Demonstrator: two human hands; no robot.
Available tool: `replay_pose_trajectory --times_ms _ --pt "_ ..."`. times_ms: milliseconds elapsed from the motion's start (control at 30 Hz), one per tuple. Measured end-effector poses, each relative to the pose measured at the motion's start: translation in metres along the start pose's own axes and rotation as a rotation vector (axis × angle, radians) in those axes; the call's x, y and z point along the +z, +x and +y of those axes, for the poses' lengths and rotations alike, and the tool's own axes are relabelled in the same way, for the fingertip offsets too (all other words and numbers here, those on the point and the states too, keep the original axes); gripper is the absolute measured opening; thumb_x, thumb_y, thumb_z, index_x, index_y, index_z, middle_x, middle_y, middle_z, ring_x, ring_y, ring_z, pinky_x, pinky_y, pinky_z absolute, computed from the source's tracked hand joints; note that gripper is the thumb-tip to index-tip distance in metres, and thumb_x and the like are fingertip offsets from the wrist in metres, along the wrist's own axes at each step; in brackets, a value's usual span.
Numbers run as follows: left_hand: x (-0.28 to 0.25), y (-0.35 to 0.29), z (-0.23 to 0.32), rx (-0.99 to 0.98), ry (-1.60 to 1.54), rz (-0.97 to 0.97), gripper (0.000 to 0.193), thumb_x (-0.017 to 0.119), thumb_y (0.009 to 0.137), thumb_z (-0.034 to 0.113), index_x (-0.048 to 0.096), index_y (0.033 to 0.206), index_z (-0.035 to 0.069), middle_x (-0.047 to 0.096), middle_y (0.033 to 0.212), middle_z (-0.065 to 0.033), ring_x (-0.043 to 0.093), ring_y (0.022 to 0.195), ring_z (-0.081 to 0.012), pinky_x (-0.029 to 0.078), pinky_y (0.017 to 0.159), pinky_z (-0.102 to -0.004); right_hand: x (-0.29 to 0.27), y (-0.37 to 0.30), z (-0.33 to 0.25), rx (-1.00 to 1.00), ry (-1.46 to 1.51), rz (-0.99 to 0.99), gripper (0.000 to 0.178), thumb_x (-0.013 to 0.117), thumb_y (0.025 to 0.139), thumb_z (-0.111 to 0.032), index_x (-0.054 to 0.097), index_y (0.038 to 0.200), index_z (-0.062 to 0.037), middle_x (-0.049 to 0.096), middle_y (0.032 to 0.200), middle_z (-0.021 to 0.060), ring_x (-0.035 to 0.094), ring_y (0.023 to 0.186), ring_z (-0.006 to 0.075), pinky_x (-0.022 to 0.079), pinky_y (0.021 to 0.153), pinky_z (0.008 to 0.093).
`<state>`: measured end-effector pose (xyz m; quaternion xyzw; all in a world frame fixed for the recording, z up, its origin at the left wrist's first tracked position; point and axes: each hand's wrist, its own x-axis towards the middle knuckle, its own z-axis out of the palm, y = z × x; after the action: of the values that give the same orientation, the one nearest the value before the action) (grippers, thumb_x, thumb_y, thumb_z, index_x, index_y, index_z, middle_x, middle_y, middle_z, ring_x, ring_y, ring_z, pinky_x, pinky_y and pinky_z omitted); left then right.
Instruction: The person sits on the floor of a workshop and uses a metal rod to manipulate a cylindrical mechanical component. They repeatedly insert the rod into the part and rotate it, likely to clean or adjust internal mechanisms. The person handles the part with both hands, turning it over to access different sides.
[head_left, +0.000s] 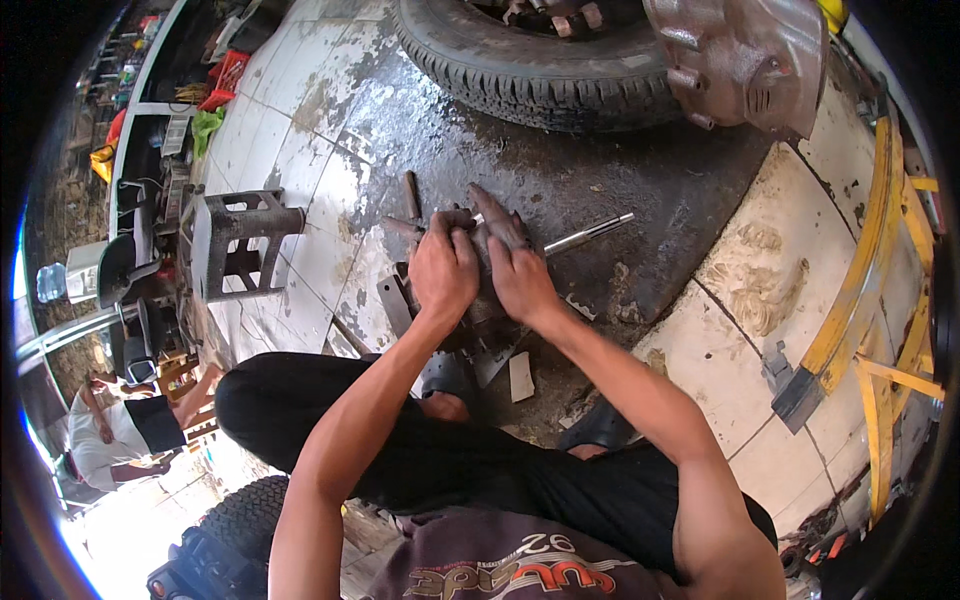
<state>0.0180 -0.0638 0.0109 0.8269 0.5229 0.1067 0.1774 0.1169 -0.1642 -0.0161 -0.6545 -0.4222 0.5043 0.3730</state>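
My left hand (443, 268), its fingers dark with grease, is closed on a small dark metal part (458, 216) with a shiny end. Close beside it, my right hand (521, 272) grips the same part from the other side, with long blackened fingers pointing away from me. Under both hands lies a larger greasy metal assembly (488, 318), mostly covered by them. A chrome bar (592, 233) sticks out past my right hand on the dark floor. Beyond my left hand lies a short brown rod (411, 195). A flat metal plate with a hole (393, 297) sits next to my left wrist.
A large tyre (560, 100) lies ahead, with a brown metal housing (745, 65) at its right. A grey plastic stool (245, 245) stands left. Yellow metal frames (862, 270) line the right side. Another person (115, 435) is at the far left. A pale chip (521, 377) lies near my feet.
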Motion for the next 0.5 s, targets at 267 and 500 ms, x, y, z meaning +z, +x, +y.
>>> replay_pose_trajectory --times_ms 267,500 --pt "0.0 0.006 -0.005 0.023 -0.003 0.05 0.02 0.05 0.099 0.016 0.063 0.112 0.009 0.073 0.101 -0.0177 0.068 0.094 -0.0421 0.05 0.084 -0.0513 -0.002 0.012 0.005 0.035 0.255 -0.01 0.074 0.042 0.105 -0.045 0.017 0.162 -0.0047 0.022 0.163 0.0295 0.022 0.151 0.0443 0.02 0.124 0.0446" --pt "0.002 -0.003 -0.011 0.033 -0.156 0.076 0.021 0.05 0.1 0.019 0.062 0.114 0.008 0.074 0.101 -0.0167 0.069 0.093 -0.0412 0.052 0.082 -0.0518 0.009 0.009 0.002 -0.269 0.21 0.238 0.085 0.052 0.103 -0.041 0.008 0.161 0.0019 0.011 0.166 0.0302 0.009 0.155 0.0446 0.013 0.126 0.0473"
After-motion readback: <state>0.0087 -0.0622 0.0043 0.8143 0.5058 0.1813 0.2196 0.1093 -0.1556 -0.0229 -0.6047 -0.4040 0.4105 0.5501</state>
